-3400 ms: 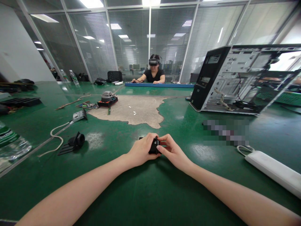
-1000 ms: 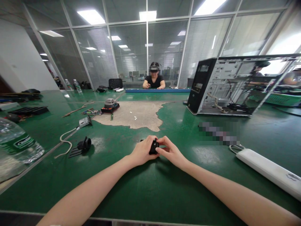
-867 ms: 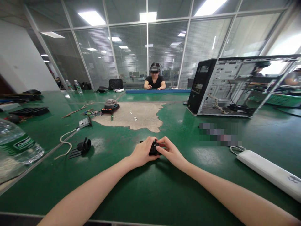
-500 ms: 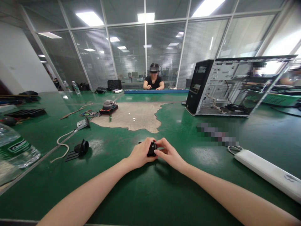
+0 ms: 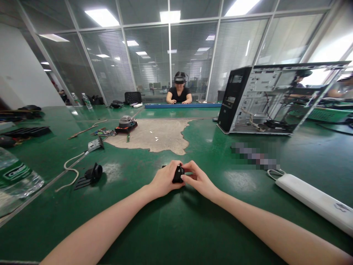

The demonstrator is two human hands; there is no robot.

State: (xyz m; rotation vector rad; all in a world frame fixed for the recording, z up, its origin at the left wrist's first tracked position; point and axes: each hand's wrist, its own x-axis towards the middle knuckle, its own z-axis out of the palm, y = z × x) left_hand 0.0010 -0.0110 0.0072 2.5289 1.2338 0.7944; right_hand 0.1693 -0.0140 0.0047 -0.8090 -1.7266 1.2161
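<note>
Between my two hands, just above or on the green tabletop, is a small black plastic part [image 5: 178, 174]. My left hand [image 5: 164, 179] wraps round it from the left and hides much of it. From the right, the thumb and fingers of my right hand [image 5: 196, 177] pinch its near end. A dark bit of it pokes out beyond my left knuckles. What exact kind of part it is, I cannot make out. Off to the left lies another black plastic piece [image 5: 93, 173] with a round ring and flat prongs.
An open computer case [image 5: 234, 99] stands at the right. Nearer lies a white power strip [image 5: 311, 198]. On the left are a water bottle [image 5: 19, 175] and a metal bracket with a cable [image 5: 94, 144]. Past the bare patch [image 5: 165, 136], a person [image 5: 179, 95] sits opposite.
The camera view has shifted slightly. Both hands keep the same grip on the black part, with no clear movement.
</note>
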